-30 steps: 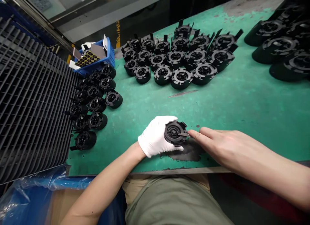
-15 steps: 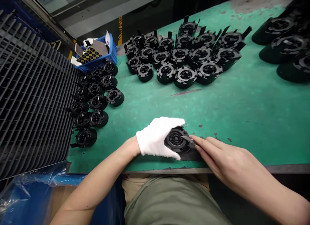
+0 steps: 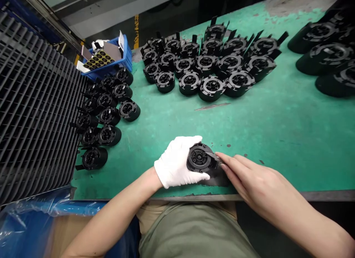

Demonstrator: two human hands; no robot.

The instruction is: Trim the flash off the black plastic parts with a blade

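My left hand [image 3: 176, 162], in a white glove, is wrapped around the left side of a round black plastic part [image 3: 200, 158] near the front edge of the table. The part's ringed face, with a hub in the middle, is turned up towards me. My bare right hand [image 3: 249, 178] pinches a thin, pointed metal blade [image 3: 213, 154] between thumb and fingers. Its tip lies at the right rim of the part's face. The fingers hide the rear of the blade, so whether it has a handle cannot be seen.
Rows of similar black parts [image 3: 212, 87] stand along the far side of the green table [image 3: 166, 121]. More parts [image 3: 106, 134] cluster at left, beside a stack of grey ribbed racks [image 3: 36, 117]. A blue bin [image 3: 126, 56] holds sticker sheets. Larger black parts [image 3: 324, 58] stand at right.
The part has turned slightly within my gloved hand, whose fingers have shifted around it. Both hands have moved a little to the left, the blade staying at the rim.
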